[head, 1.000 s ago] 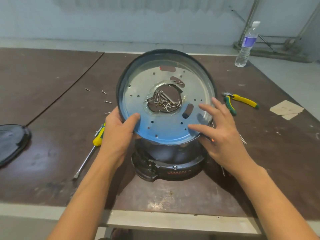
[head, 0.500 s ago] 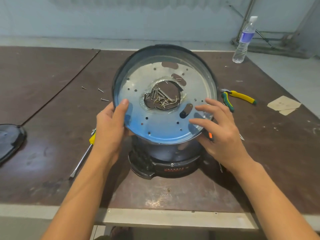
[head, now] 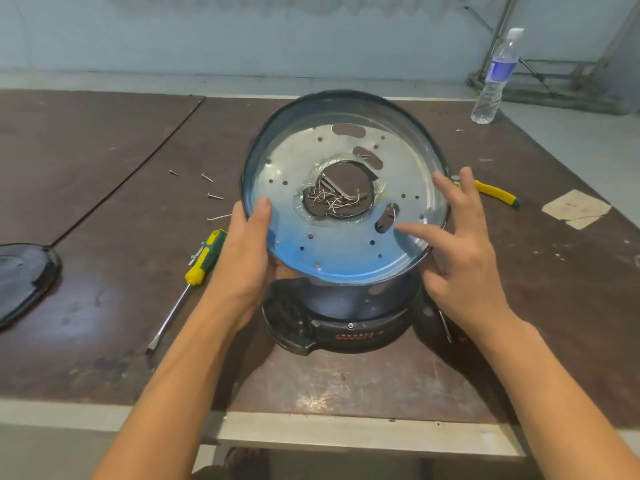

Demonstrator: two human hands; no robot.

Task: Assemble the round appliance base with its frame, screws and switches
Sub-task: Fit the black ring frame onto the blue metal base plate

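Note:
A round metal shell with a perforated silver-blue floor is tilted toward me above the black round appliance base. Through its middle hole I see a heap of small screws and metal bits. My left hand grips the shell's left rim, thumb lying inside on the floor. My right hand is at the right rim with fingers spread straight; the index finger lies on the floor near an oblong slot. Several loose screws lie on the table to the left.
A yellow-green screwdriver lies left of the base. Yellow-handled pliers lie behind my right hand. A water bottle stands at the far right corner. A black lid sits at the left edge, paper scraps at the right.
My left thumb has slid up along the left rim. The shell has turned a little in my hands and tipped flatter. My right fingers have shifted along its right edge.

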